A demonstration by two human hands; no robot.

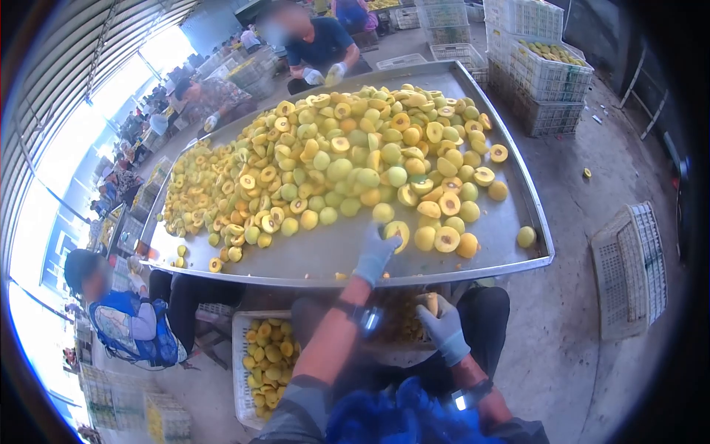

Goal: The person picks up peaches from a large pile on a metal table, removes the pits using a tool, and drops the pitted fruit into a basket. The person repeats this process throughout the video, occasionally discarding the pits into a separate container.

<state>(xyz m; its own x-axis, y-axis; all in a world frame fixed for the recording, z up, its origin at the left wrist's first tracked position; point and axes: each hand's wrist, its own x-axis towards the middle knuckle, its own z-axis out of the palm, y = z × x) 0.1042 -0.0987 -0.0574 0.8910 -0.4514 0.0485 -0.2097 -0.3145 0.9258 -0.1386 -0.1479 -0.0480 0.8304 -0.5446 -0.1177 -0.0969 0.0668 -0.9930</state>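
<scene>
A large heap of halved yellow peaches (340,170), several with brown pits showing, lies on a metal table (310,270) with a raised rim. My left hand (377,255), in a grey-blue glove, reaches over the near rim. Its fingers are closed on a peach half (398,234) at the front of the heap. Below the rim, over my lap, my right hand (444,329) wears a similar glove. It grips a small tool with a wooden handle (432,302); the tool's working end cannot be made out.
A white crate of peach halves (268,359) stands on the floor left of my legs. One person (137,318) sits at left, another (325,48) across the table. Stacked crates (540,74) rise at back right; a crate (629,270) leans at right.
</scene>
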